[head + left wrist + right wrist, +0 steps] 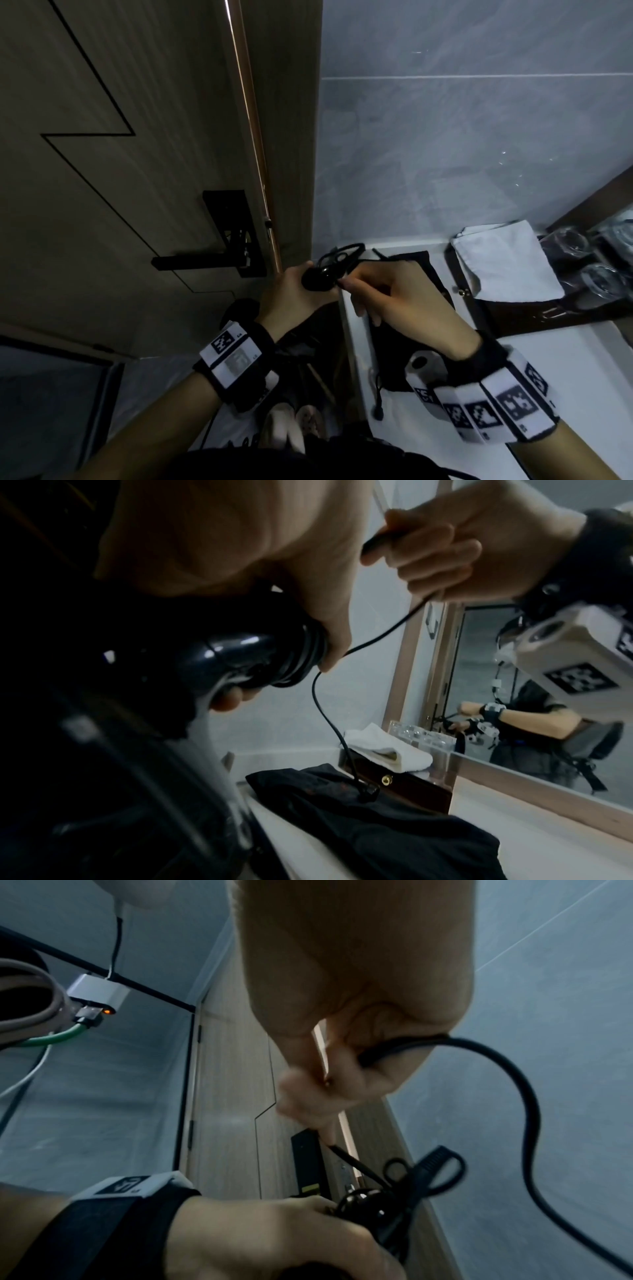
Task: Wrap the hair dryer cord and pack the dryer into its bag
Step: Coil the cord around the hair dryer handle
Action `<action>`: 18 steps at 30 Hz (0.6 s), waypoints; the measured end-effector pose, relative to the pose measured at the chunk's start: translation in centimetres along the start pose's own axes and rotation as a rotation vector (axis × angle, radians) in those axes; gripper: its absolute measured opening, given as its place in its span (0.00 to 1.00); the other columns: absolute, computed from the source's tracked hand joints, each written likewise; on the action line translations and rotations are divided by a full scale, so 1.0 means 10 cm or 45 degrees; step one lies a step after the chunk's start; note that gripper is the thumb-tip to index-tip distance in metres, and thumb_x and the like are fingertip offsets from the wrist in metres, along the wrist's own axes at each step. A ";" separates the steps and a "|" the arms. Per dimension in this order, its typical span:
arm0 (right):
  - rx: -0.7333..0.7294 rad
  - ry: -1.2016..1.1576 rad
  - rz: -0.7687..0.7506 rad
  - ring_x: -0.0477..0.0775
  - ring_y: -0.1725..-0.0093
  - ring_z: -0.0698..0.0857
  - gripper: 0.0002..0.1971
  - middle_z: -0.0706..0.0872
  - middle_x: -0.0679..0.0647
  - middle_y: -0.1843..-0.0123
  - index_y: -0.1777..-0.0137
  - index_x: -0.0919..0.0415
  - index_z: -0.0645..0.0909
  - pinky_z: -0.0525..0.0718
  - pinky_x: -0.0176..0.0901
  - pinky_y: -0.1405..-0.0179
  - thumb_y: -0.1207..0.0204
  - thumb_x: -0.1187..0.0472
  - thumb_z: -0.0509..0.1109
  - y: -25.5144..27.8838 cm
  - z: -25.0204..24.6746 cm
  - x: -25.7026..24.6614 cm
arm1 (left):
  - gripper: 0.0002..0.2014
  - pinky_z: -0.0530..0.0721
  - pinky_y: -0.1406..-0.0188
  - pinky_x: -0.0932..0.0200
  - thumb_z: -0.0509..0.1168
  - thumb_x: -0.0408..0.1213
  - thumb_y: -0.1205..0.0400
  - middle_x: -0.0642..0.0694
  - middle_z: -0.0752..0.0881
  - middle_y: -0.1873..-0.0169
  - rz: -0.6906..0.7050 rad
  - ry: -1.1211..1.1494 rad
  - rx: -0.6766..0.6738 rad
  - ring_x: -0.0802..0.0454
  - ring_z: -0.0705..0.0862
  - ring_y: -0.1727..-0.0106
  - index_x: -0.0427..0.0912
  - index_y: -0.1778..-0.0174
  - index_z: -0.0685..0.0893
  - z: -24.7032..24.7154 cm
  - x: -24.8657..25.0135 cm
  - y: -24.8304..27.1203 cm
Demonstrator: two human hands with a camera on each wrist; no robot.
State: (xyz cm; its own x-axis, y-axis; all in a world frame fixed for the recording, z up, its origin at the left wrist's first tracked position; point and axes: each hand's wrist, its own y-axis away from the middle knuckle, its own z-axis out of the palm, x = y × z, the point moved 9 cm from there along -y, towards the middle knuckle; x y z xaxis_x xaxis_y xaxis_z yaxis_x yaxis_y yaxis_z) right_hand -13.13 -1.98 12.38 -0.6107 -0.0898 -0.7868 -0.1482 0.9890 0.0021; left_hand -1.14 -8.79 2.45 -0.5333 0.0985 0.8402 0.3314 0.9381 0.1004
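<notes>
The left hand (294, 291) had its grip curled round the hair dryer (240, 658), held in the air beside the white surface (428, 404), with several turns of cord (329, 718) already wound on the handle. The right hand (404, 301) pinched the cord between curled fingers, and the slack ran down to the plug (368, 791), which lay on the black bag (377, 826) spread flat on the surface. The likeliest trouble seemed to be the plug: a hard pull might have dragged it across the bag and snagged the cloth or the drawstring. The wound turns also looked free to slip off the handle's end if the left thumb eased, and a loose loop (342, 255) beyond the dryer could have tangled.
</notes>
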 end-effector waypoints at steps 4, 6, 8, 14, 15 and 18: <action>-0.100 -0.210 0.062 0.48 0.70 0.88 0.09 0.88 0.52 0.69 0.59 0.56 0.84 0.86 0.37 0.65 0.20 0.56 0.67 0.09 0.07 0.28 | 0.12 0.78 0.73 0.67 0.77 0.54 0.40 0.58 0.87 0.72 -0.099 0.390 -0.013 0.58 0.84 0.68 0.56 0.67 0.84 0.08 -0.08 -0.06; -0.137 -0.099 0.100 0.46 0.69 0.87 0.12 0.86 0.50 0.71 0.61 0.52 0.85 0.87 0.42 0.60 0.20 0.49 0.65 0.11 0.12 0.44 | 0.12 0.80 0.67 0.63 0.79 0.51 0.39 0.56 0.89 0.70 -0.125 0.567 -0.076 0.51 0.86 0.65 0.57 0.63 0.87 0.12 -0.06 -0.05; -0.192 0.069 0.144 0.41 0.69 0.84 0.19 0.83 0.44 0.71 0.62 0.49 0.83 0.83 0.42 0.57 0.23 0.39 0.59 0.13 0.18 0.59 | 0.14 0.83 0.62 0.63 0.80 0.52 0.39 0.54 0.91 0.65 -0.121 0.700 -0.203 0.53 0.89 0.60 0.57 0.60 0.88 0.17 0.02 -0.02; -0.155 -0.210 0.130 0.42 0.64 0.77 0.14 0.79 0.60 0.61 0.68 0.51 0.82 0.75 0.36 0.53 0.28 0.44 0.65 0.09 0.19 0.70 | 0.11 0.82 0.64 0.71 0.79 0.42 0.33 0.56 0.90 0.62 -0.039 0.759 -0.543 0.63 0.88 0.59 0.56 0.56 0.88 0.23 0.31 0.11; -0.109 -0.235 0.123 0.48 0.62 0.78 0.12 0.79 0.62 0.61 0.69 0.50 0.83 0.75 0.36 0.53 0.29 0.46 0.68 0.08 0.15 0.70 | 0.11 0.82 0.64 0.72 0.78 0.39 0.32 0.57 0.90 0.63 -0.020 0.768 -0.576 0.64 0.87 0.60 0.56 0.56 0.88 0.23 0.35 0.13; -0.006 -0.289 0.084 0.56 0.59 0.79 0.09 0.79 0.62 0.59 0.70 0.52 0.86 0.76 0.33 0.54 0.33 0.49 0.73 0.05 0.06 0.68 | 0.10 0.81 0.68 0.71 0.77 0.39 0.33 0.57 0.88 0.69 0.033 0.770 -0.637 0.65 0.85 0.67 0.57 0.60 0.87 0.20 0.44 0.17</action>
State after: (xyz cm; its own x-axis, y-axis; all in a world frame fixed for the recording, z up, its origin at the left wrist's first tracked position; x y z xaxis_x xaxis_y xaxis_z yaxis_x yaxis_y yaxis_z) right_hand -16.86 -2.07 6.66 -0.4290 0.0040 -0.9033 -0.1178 0.9912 0.0604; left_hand -4.53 -6.14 5.29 -0.0519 -0.2141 0.9754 0.7260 0.6626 0.1840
